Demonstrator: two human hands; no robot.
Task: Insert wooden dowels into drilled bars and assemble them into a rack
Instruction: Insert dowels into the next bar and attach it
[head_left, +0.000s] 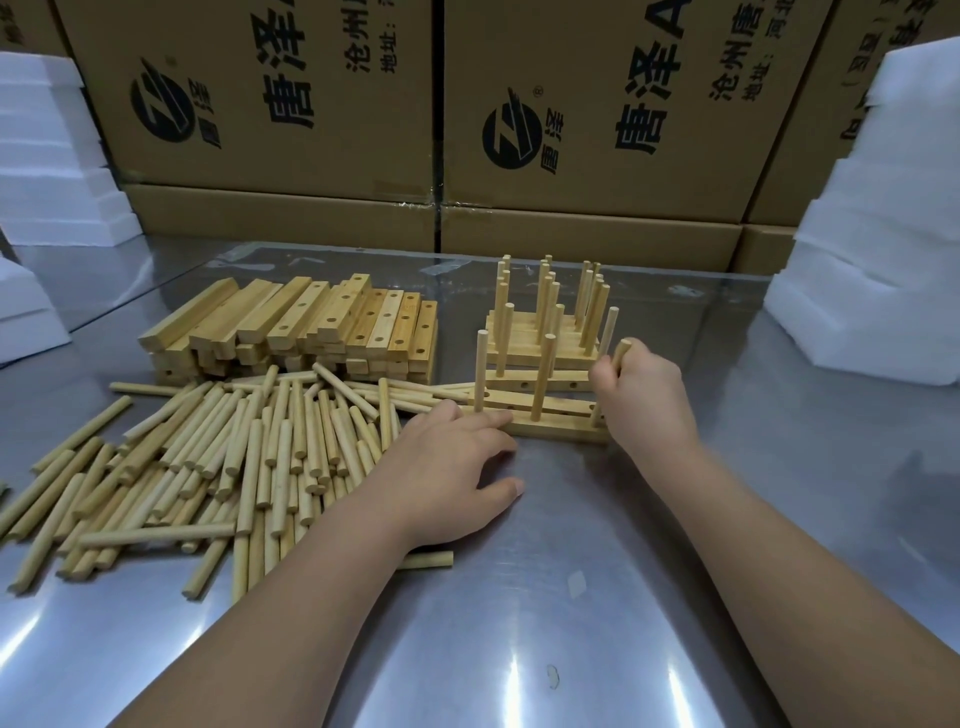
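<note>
View from above of two bare forearms reaching over a shiny metal tabletop. The left hand lies open, fingers spread, with its fingertips touching the left end of the nearest drilled bar. Two dowels stand upright from the bars lying here. The right hand is closed in a fist around another dowel, held upright at the right end of those bars; only its top shows above the fingers.

Just behind stands a stack of finished pieces, bars with many dowels pointing up. To the left is a stack of bare bars, and in front of it a loose pile of dowels spread across the tabletop. Printed cardboard boxes form a wall at the back, with white foam blocks at both sides.
</note>
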